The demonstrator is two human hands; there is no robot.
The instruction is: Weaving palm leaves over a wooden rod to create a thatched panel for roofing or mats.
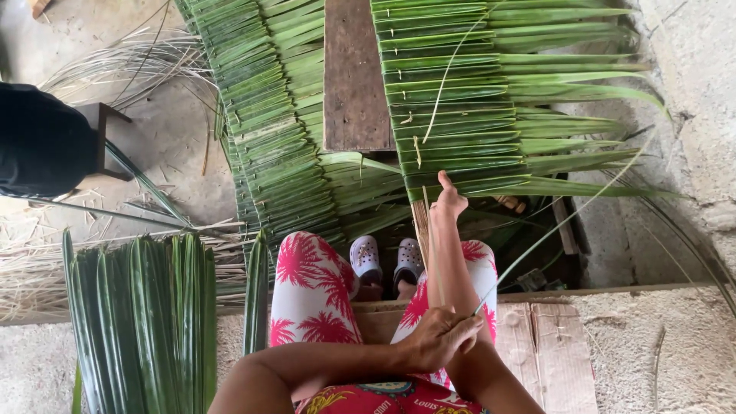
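At the near centre of the scene, the left hand (438, 337) is closed, its fingers (463, 328) pinched around the near end of a long, thin, pale green leaf strip (556, 228) that runs away to the far right. That strip looks light and whippy, stiff enough to hold a gentle arc yet likely to bend or split if pulled sideways; the best hold seems to be close to its end, as now. Farther out, the right hand (449, 201) reaches to the near edge of the woven panel of folded green palm leaves (468, 115), thumb raised and fingers curled against the lowest leaf and the pale wooden stick (421, 222) that carries it; whether they truly grip it I cannot tell. This panel lies across a dark brown wooden plank (354, 77), its leaves doubled over in tight, overlapping rows with loose pointed tips fanning to the right. It is probably light for its size, floppy at the tips, firmer along the stitched fold, and smooth and slightly slippery. Left of it a second finished panel of green leaves (268, 130) slants away. On the near left stands a bundle of fresh dark green palm leaves (142, 322). Grey clogs (387, 261) rest on the concrete floor (165, 134).
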